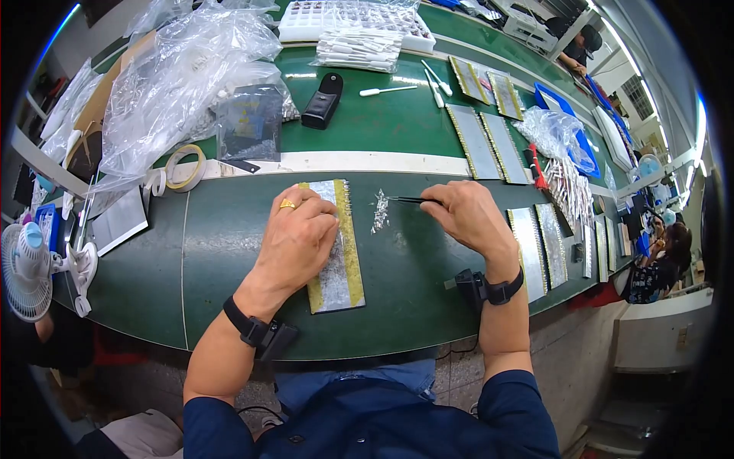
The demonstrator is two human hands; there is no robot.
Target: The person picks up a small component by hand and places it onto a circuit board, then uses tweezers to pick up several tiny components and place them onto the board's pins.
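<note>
My left hand [300,233] rests on a flat grey panel [336,283] with yellow-taped long sides and a toothed edge at its upper right. The fingers of that hand are curled closed; their tips, and anything between them, are hidden. Between the thumb and fingers of my right hand [474,218] is a pair of dark tweezers [413,200], pointing left. Their tips reach a small heap of shiny silver slivers [380,213], which lies on the green mat to the right of the panel.
More panels lie at the right [527,249] and far right [474,141]. Beyond the white strip are a black pouch [323,101], droppers [388,90] and a stack of white sticks [358,50]. Plastic bags [199,76], a tape roll [186,167] and a fan [29,268] stand left.
</note>
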